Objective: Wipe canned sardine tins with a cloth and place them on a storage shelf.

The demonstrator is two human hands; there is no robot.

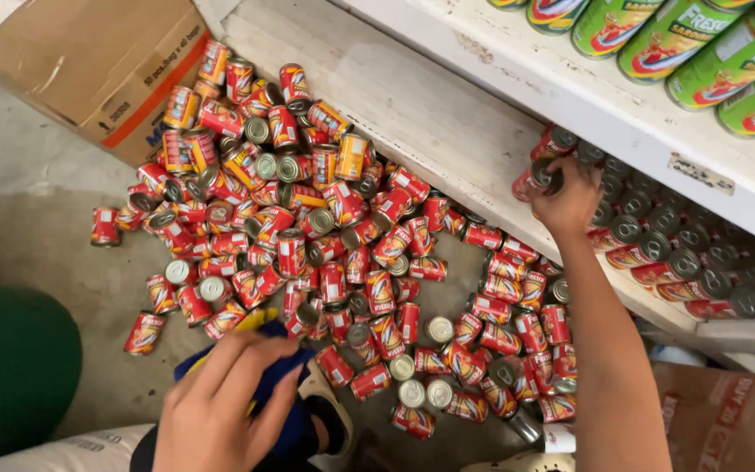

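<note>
Dozens of small red cylindrical tin cans [325, 253] lie scattered over the grey concrete floor, too many and too overlapped to count exactly; most lie on their sides, a few stand on end showing silver lids. The right hand [570, 197] reaches up to the lower white wooden shelf [447, 122], its fingers [545, 179] curled around one red can [536, 177], which they press against the front of the row of matching red cans [675, 258] already lying there. That held can lies on its side, its long axis running back into the shelf, silver end facing out; the stocked row extends to the right of and beyond the fingertips, with bare shelf board to their left. The left hand [220, 406] rests low, fingers loosely bent and closed on a blue and yellow piece of cloth [277, 385]; the floor pile begins just beyond its fingertips, so this hand is the nearer one to the loose cans. On the upper shelf, above the right fingers, at least six larger green cans [657, 35] show in part. One brown cardboard box [89, 61] stands far beyond the left fingers, another [727, 419] sits by the right forearm, and something dark green [10, 376] lies left of the left hand.
</note>
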